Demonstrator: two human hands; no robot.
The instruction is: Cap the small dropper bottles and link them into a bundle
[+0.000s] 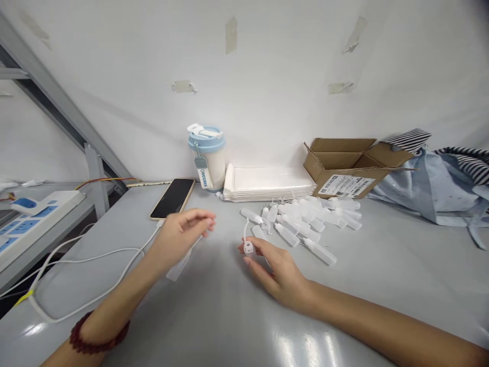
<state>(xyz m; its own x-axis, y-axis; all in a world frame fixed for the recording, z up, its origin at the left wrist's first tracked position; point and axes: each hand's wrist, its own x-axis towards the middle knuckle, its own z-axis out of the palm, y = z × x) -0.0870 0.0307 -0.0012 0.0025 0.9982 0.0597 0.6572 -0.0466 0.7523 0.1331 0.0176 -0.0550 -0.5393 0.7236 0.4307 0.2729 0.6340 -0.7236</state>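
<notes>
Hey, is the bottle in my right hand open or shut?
Apparently open: the bottle in your right hand shows a hole on top, its thin strap standing clear.

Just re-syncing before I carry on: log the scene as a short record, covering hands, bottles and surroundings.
Right hand: holds a small bottle between thumb and fingers
Left hand: beside a loose bottle; contact unclear
Bottle pile: on the grey table, beyond the right hand
Back row: lidded cup, white stack, open cardboard box
Left side: phone, power strip
</notes>
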